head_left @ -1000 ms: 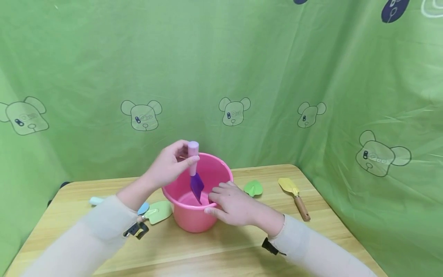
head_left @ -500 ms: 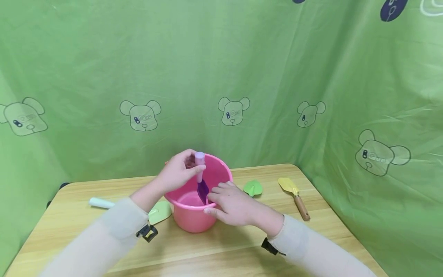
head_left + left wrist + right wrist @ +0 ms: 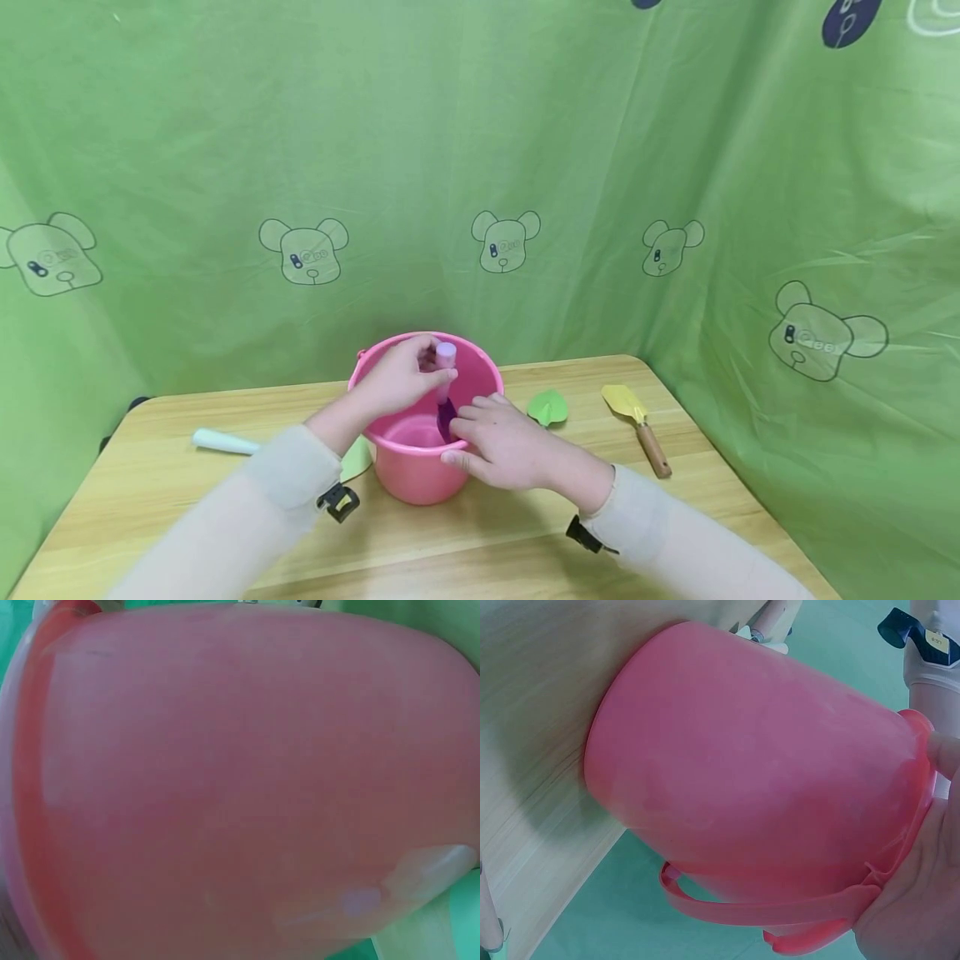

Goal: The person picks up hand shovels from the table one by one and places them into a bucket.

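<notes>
A pink bucket (image 3: 422,479) stands upright on the wooden table. My left hand (image 3: 401,379) is over its mouth and pinches the lilac handle of a small shovel (image 3: 446,358). The shovel's purple blade points down inside, near the right wall, its tip hidden behind my right hand (image 3: 510,442). That hand grips the bucket's near right rim, thumb outside and fingers over the edge. In the left wrist view the bucket wall (image 3: 225,750) fills nearly everything. From the right wrist, the bucket's side (image 3: 742,765) shows with its strap handle hanging down and my right palm (image 3: 922,892) at the rim.
A yellow shovel (image 3: 624,402) with a wooden handle lies at the right, beside a green leaf-shaped blade (image 3: 547,407). Left of the bucket are a mint-coloured handle (image 3: 225,442) and a pale green blade (image 3: 358,460), partly covered by my left sleeve. Green curtains (image 3: 405,167) hang behind.
My left hand has moved right and down, bringing the shovel deeper into the bucket and closer to my right hand. The right hand has stayed on the rim.
</notes>
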The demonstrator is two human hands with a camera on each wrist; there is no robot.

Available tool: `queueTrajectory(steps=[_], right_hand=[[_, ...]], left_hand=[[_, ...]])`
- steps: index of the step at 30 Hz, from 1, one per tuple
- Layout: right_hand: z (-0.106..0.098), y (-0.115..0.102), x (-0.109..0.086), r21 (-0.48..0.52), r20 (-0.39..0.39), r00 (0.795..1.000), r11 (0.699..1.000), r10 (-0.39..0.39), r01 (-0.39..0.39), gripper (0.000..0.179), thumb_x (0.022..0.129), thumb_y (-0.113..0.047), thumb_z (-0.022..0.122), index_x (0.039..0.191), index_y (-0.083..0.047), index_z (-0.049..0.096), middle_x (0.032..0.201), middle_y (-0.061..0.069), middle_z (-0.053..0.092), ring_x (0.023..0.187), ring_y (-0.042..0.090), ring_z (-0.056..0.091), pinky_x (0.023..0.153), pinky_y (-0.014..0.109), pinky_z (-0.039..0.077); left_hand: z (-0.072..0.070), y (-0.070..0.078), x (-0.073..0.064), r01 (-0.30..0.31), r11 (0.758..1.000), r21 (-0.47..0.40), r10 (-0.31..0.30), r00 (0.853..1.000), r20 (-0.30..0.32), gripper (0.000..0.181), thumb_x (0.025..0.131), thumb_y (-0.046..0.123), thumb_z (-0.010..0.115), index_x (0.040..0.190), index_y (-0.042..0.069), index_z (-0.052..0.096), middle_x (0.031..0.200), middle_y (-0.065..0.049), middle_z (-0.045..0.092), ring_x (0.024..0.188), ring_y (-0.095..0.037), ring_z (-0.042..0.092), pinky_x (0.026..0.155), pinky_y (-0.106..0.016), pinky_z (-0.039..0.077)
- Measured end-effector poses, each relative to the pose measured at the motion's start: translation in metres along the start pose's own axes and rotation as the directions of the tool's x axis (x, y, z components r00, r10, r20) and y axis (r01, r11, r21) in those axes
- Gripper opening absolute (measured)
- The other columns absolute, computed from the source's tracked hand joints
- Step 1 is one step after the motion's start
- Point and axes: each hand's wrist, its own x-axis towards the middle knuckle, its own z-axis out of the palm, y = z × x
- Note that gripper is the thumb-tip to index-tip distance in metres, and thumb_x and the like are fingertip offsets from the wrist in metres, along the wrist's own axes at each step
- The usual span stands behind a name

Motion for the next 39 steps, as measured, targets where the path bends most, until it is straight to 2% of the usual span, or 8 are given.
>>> queueTrajectory(steps=[6,11,18,24,31,39], right_hand=[[0.001,0.001,0.000,0.002,0.002,1.000,1.000,0.005,-0.005,0.035,0.103,-0.049,0.046,0.096,-0.019,0.063,0.085,-0.009,0.051,0.085,0.012,0.046,0.084,0.034,0.039],[0.001,0.001,0.000,-0.002,-0.001,1.000,1.000,0.005,-0.005,0.034,0.103,-0.049,0.046,0.096,-0.019,0.062,0.085,-0.009,0.051,0.085,0.012,0.046,0.085,0.034,0.038],[0.003,0.002,0.000,-0.009,-0.008,1.000,1.000,-0.009,0.009,0.038,0.104,-0.051,0.043,0.098,-0.019,0.062,0.090,-0.008,0.054,0.090,0.013,0.049,0.089,0.034,0.039],[0.002,0.002,0.000,-0.004,-0.014,1.000,1.000,-0.010,0.009,0.034,0.103,-0.049,0.046,0.095,-0.020,0.061,0.086,-0.010,0.050,0.087,0.011,0.046,0.087,0.033,0.038],[0.001,0.001,0.000,-0.001,-0.013,1.000,1.000,-0.006,0.006,0.033,0.102,-0.049,0.048,0.094,-0.020,0.061,0.085,-0.010,0.050,0.086,0.012,0.046,0.086,0.033,0.038],[0.001,0.001,0.000,-0.011,-0.015,1.000,1.000,-0.009,0.008,0.037,0.103,-0.050,0.044,0.097,-0.019,0.063,0.087,-0.010,0.052,0.086,0.012,0.046,0.085,0.033,0.038]], left_hand=[[0.005,-0.002,0.003,-0.002,1.000,0.007,0.002,1.000,0.022,0.024,0.092,0.017,0.073,0.109,0.006,0.060,0.098,-0.004,0.065,0.094,-0.018,0.063,0.086,-0.034,0.054],[0.008,-0.005,0.007,0.001,1.000,0.001,-0.001,0.999,0.035,0.023,0.092,0.015,0.073,0.107,0.006,0.059,0.096,-0.004,0.064,0.090,-0.018,0.062,0.084,-0.033,0.054],[0.017,-0.012,0.011,-0.005,0.999,0.048,0.002,0.998,0.059,0.023,0.091,0.017,0.074,0.104,0.006,0.059,0.093,-0.003,0.063,0.087,-0.016,0.061,0.082,-0.033,0.053],[0.021,-0.014,0.012,0.001,0.998,0.067,-0.007,0.996,0.084,0.021,0.091,0.016,0.074,0.103,0.007,0.059,0.091,-0.002,0.063,0.085,-0.016,0.060,0.082,-0.033,0.052],[0.021,-0.015,0.012,0.015,0.998,0.062,-0.021,0.996,0.090,0.021,0.092,0.017,0.073,0.104,0.006,0.059,0.092,-0.003,0.063,0.086,-0.016,0.060,0.083,-0.034,0.052],[0.012,-0.024,0.013,0.012,0.987,0.159,-0.026,0.996,0.086,0.018,0.090,0.018,0.074,0.095,0.009,0.060,0.083,-0.001,0.061,0.076,-0.014,0.059,0.076,-0.032,0.052]])
